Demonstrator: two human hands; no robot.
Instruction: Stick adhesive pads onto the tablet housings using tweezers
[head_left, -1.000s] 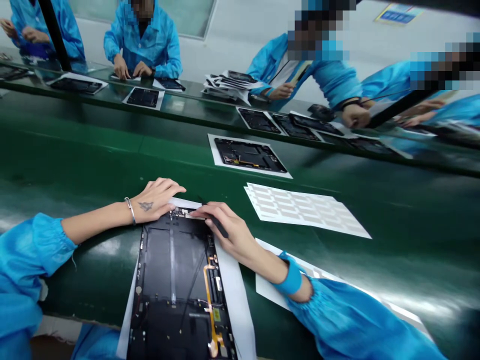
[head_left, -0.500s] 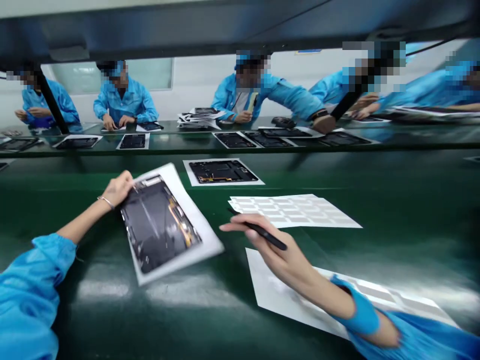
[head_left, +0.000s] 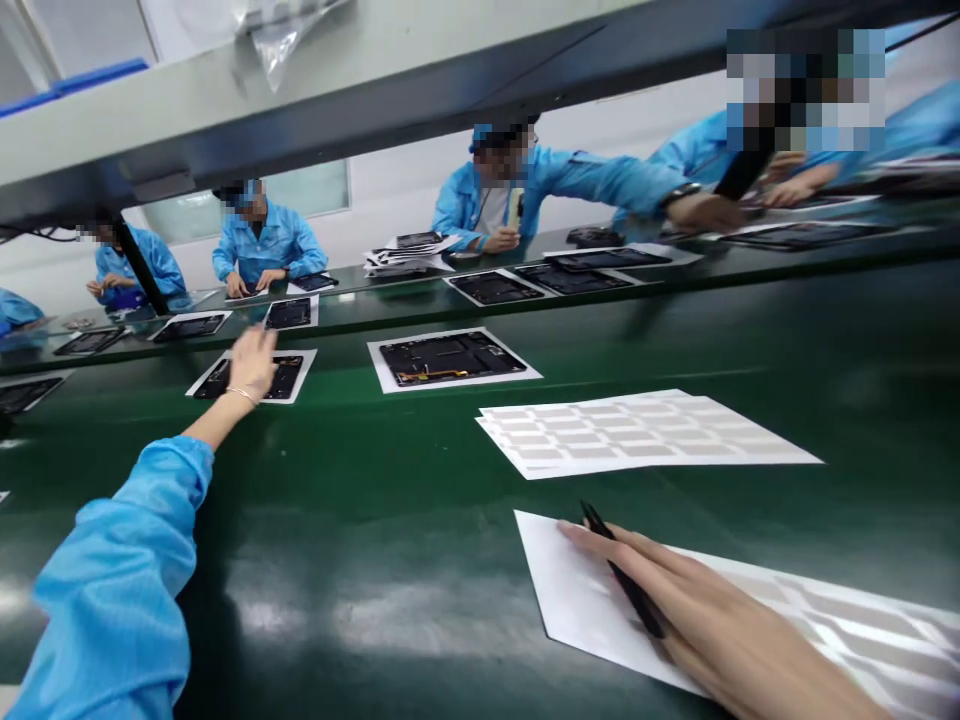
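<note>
Tweezers [head_left: 619, 568] (black) within right grip [head_left: 705, 610]

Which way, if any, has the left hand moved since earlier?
Yes: the left hand has gone forward, away from the person, closer to the long green shelf.

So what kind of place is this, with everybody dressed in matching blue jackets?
It looks like a factory assembly line for electronics. Co-workers in blue smocks sit along a green conveyor belt, and black tablet-like panels lie in rows along it.
</note>
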